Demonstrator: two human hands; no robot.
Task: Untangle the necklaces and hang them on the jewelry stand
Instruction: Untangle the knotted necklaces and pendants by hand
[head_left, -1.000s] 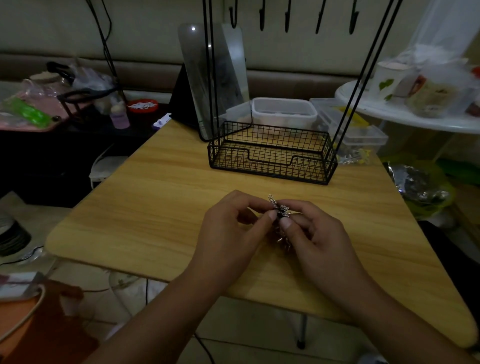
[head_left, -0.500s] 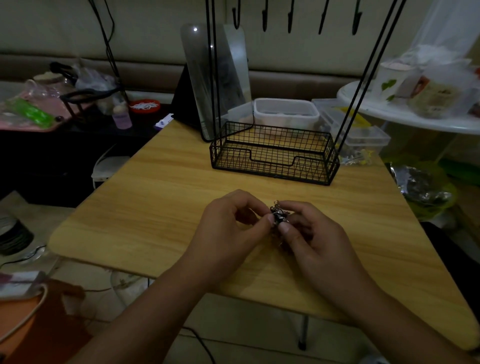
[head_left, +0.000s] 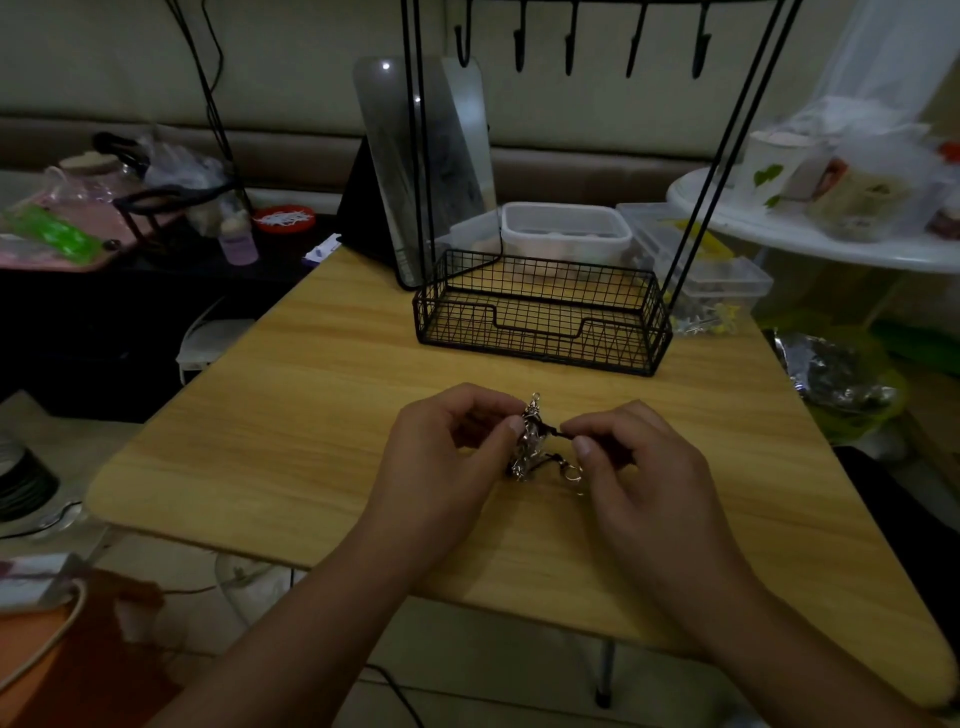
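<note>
Both hands are over the middle of the wooden bench, working on a small knot of necklaces. The left hand pinches the silvery clump between thumb and forefinger, fingers curled and clamped on it. The right hand pinches a dark cord that runs out of the clump toward it, thumb and forefinger closed on the cord, the other fingers curled under. The cord looks taut between the two hands. A little silver ring or clasp dangles just below the right thumb, and the bottom of the clump hangs close to the bench; honestly it's too dim to tell if it actually touches the wood.

The stand sits at the far side of the bench, well apart from the hands. Its base is a black wire basket, two pairs of thin black rods rise from the ends, and a row of hooks shows along the top edge of the view with nothing on them.

Behind the stand there's a mirror leaning upright and a few clear plastic boxes. Off to the right is a white round table with cups and bags, and on the left a dark shelf with a small bottle and a red dish.
</note>
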